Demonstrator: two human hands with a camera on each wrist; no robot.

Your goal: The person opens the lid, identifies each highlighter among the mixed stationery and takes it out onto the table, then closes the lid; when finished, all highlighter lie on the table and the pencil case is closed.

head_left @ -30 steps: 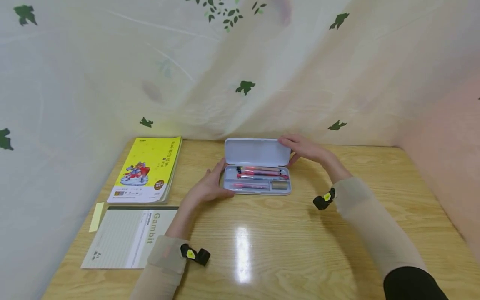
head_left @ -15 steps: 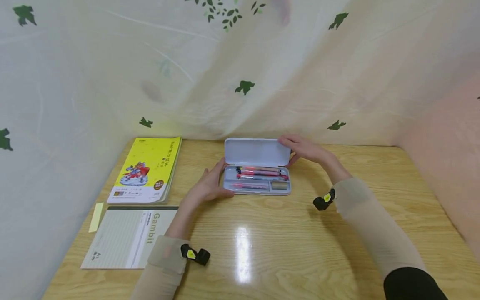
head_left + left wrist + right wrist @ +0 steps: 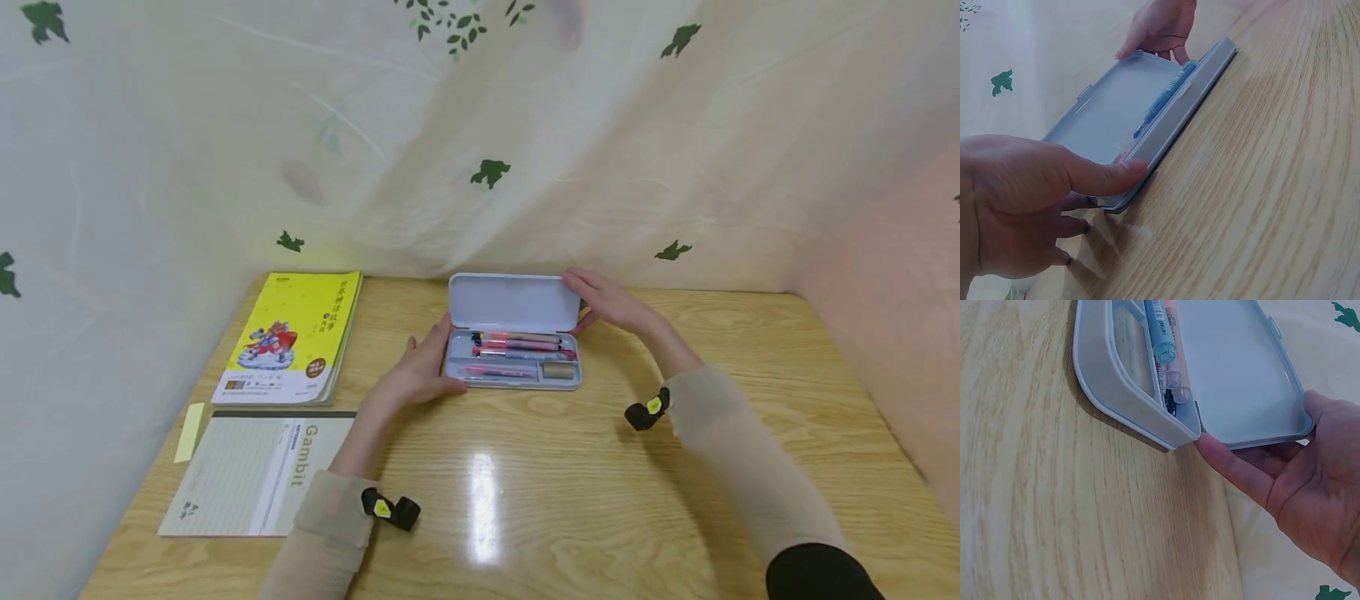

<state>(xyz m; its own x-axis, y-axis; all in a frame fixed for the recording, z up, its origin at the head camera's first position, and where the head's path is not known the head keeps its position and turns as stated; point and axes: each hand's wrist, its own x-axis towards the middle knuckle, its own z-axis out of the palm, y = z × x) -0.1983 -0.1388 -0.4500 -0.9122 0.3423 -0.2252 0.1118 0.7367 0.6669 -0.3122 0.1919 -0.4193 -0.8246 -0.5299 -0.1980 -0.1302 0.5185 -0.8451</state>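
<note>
A pale blue-grey pencil case (image 3: 457, 374) lies on the wooden table with its hinged lid (image 3: 510, 302) raised toward the back. Several pens (image 3: 521, 342) and a whitish eraser (image 3: 1132, 353) lie in its compartments. The left hand (image 3: 411, 372) grips the case's left end, thumb (image 3: 1113, 178) on the front edge and fingers round the side. At the lid's right end, the right hand (image 3: 611, 302) holds the corner between thumb (image 3: 1322, 406) and fingers. One finger (image 3: 1232, 459) touches the case's back corner near the hinge.
A yellow book (image 3: 292, 333) lies at the back left, with a grey-white notebook (image 3: 247, 475) in front of it, partly under the left forearm. Beside them is a pale yellow paper strip (image 3: 189, 432). A patterned curtain (image 3: 420, 167) hangs behind the table.
The right hand's fingertips sit slightly farther right on the lid's corner. The left hand and the pencil case stay in place; the head view has shifted very slightly.
</note>
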